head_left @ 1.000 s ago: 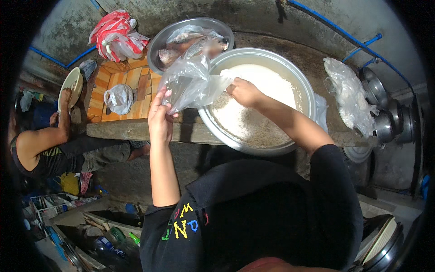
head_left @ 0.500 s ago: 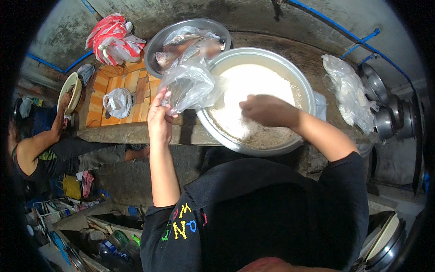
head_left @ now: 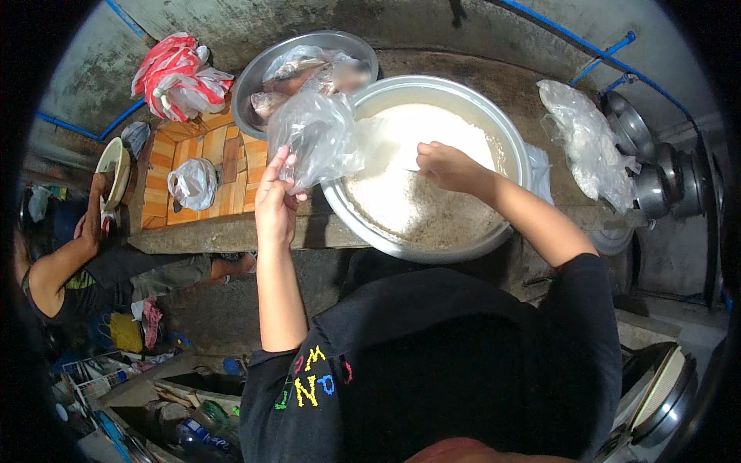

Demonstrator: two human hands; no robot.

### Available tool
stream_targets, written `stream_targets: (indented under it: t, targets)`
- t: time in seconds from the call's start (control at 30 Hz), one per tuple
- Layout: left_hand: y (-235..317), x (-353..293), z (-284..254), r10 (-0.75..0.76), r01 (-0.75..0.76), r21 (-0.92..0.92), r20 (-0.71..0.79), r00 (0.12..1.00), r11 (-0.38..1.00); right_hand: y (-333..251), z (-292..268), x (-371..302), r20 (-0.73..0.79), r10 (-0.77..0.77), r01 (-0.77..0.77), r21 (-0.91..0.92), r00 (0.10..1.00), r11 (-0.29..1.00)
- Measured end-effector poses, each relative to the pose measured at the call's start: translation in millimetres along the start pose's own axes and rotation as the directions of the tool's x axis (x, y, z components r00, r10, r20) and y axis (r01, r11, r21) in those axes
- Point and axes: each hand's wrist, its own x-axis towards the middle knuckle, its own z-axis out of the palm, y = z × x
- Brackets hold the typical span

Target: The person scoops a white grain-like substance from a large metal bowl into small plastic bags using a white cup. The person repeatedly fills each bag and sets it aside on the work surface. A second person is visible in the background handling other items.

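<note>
A large grey metal pot holds a white, grainy mass, very bright in the lamp light, perhaps rice. Over it is my right hand, its fingers curled together; whatever they hold is too small to make out. My left hand grips a clear plastic bag by its edge, left of the pot, with the bag's other end reaching over the pot's rim. Behind the bag, a metal basin contains several whole fish and some clear plastic.
A wooden crate on the ledge holds a tied white bag. A red-and-white bag sits behind it. At right are a stuffed clear bag and metal pots. Far left, another person's arm reaches to a pale basin.
My right hand has lifted slightly from the white mass, its fingers now showing more clearly. The plastic bag in my left hand has puffed out and shifted. The view has moved slightly.
</note>
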Motion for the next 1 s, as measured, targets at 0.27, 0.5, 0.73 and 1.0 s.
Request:
stream_targets:
  t: [0.27,0.5,0.73,1.0]
  targets:
    - [5.5,-10.1,-9.3,-0.009,0.008,0.024,0.013,1.000,1.000,-22.7,29.4,-1.0,0.287,-0.015,-0.081,0.321,0.958,0.943]
    - [14.0,-14.2,-6.1,0.001,0.004,0.126,-0.045,0.999,0.992,-27.7,39.7,-16.1,0.313,-0.024,-0.206,0.679,0.949,0.704]
    - [17.1,-4.3,-2.1,0.097,-0.070,0.342,-0.062,0.993,0.937,-18.7,29.8,-28.1,0.469,0.082,-0.450,0.763,0.879,0.464]
    - [5.9,17.5,19.4,0.141,-0.166,0.493,0.088,0.986,0.854,-7.7,0.5,-32.2,0.568,0.326,-0.581,0.811,0.756,-0.066]
